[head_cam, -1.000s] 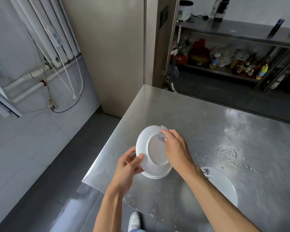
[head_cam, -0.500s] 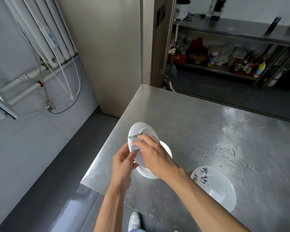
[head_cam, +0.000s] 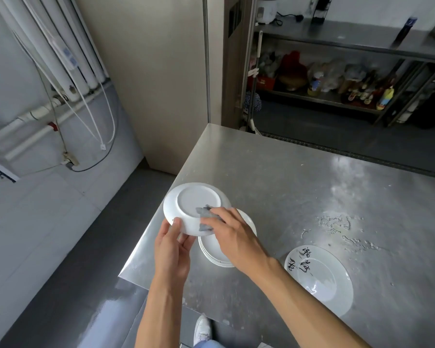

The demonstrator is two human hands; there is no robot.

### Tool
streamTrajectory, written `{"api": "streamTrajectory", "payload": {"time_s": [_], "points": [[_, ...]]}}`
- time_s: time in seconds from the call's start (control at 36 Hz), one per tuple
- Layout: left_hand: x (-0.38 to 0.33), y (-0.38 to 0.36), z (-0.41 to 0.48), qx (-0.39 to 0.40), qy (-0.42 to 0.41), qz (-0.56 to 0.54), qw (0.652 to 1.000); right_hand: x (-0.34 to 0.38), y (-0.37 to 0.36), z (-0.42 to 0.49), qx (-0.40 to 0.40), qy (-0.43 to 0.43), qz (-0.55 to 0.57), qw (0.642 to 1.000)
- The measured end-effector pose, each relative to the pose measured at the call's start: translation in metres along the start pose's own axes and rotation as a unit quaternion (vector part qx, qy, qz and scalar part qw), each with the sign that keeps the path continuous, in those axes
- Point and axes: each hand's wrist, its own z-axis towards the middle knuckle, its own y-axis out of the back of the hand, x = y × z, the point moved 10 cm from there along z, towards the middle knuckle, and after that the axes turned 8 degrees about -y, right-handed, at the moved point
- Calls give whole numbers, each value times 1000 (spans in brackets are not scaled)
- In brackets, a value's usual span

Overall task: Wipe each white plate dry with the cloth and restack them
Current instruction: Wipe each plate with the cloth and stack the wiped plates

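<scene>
Whereas a second ago the plate showed its hollow inner face to the camera, it now lies turned over, its underside up, with the round foot ring plain to see. The cloth has moved from the upper rim to the back, just inside that ring. I judge the inner face done and the back now being dried, so this plate is close to being restacked.

The left hand grips the near rim, thumb on the back and fingers beneath. The right hand curls over the bunched cloth and presses it to the plate, which is held in the air over the table's near left corner, just above the stack.

The plate is glazed white, smooth and glossy, shallow with a sloping wall. The cloth is grey, soft and crumpled. The stack beneath holds several similar white plates, and a lettered plate with black brushwork lies apart to the right. The table is brushed steel, dull and scuffed, with water beads scattered to the right.
</scene>
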Motion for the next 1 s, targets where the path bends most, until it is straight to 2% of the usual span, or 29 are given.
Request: {"api": "streamTrajectory", "payload": {"time_s": [0.14,0.25,0.39,0.5,0.64,0.72,0.81,0.92,1.0], "points": [[4,-1,2,27,24,19,999,-36,5,-4,-34,-98,4,995],[7,-8,1,82,46,50,994,-68,20,-6,-61,-175,22,982],[9,-23,-10,164,60,95,980,-93,44,7,-92,-231,46,968],[12,-36,-18,216,57,152,963,-91,53,21,-76,-219,52,971],[20,-51,-22,242,53,197,949,-52,52,30,-62,-115,49,990],[25,-54,-22,238,51,207,948,-27,38,30,-24,-53,52,997],[28,-49,-19,206,47,193,958,-11,17,25,47,-10,47,998],[32,-43,-15,154,52,164,973,-17,19,17,37,-48,89,994],[27,-36,-8,94,51,121,987,-34,28,3,6,-102,53,993]]}}
